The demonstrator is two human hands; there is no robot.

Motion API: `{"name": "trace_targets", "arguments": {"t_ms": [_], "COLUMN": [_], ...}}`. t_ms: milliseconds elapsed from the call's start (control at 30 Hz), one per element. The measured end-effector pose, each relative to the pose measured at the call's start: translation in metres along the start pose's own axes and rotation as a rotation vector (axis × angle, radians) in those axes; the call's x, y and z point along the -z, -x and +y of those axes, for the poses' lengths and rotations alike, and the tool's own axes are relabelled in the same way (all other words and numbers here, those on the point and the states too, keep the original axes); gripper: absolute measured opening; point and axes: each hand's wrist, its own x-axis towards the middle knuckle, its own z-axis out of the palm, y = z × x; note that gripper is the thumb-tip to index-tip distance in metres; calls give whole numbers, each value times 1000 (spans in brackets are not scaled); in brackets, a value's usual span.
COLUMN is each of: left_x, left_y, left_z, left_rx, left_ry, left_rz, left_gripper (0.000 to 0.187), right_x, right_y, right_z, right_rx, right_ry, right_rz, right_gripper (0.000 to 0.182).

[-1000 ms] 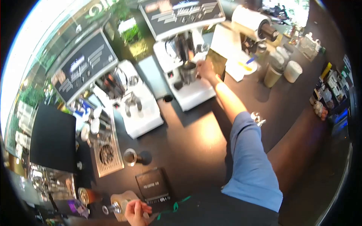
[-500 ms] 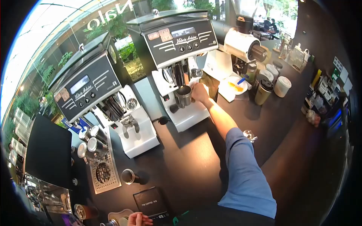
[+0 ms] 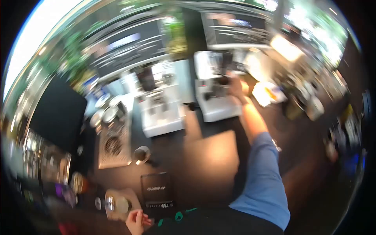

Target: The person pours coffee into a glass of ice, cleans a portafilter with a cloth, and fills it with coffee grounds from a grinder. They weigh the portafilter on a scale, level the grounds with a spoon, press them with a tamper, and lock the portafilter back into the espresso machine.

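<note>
My right hand [image 3: 236,87] reaches out to the right-hand coffee grinder [image 3: 237,35], its fingers closed at the side of a dark metal dosing cup [image 3: 224,80]. The cup is below the grinder's spout, above the white base [image 3: 221,112]; motion blur smears the finger detail. Low in the view, my left hand [image 3: 136,222] has its fingers curled in, and I see nothing held in them. Close by it are a black coffee scale [image 3: 156,184] and a light wooden board [image 3: 134,199] bearing small round items.
A second grinder [image 3: 127,47] stands to the left. Nearer are a drip tray [image 3: 113,158] with metal pitchers [image 3: 109,114] and a small cup [image 3: 142,154]. A white plate [image 3: 276,96], jars and a lidded cup [image 3: 295,105] crowd the right.
My view has swung, so the counter and grinders appear shifted right and up, and blurred. My right hand stays at the dosing cup; my left hand stays curled near the scale.
</note>
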Motion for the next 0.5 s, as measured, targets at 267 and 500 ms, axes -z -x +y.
{"name": "trace_targets", "arguments": {"t_ms": [267,500], "left_x": [-6,1], "left_y": [37,48], "left_z": [18,3], "left_rx": [-8,20], "left_ry": [162,190], "left_rz": [208,188], "left_gripper": [17,18], "right_x": [-79,-43], "right_y": [-72,-51], "right_z": [142,109], "right_rx": [222,259], "right_ry": [139,-281], "right_rz": [539,420], "right_gripper": [28,24]}}
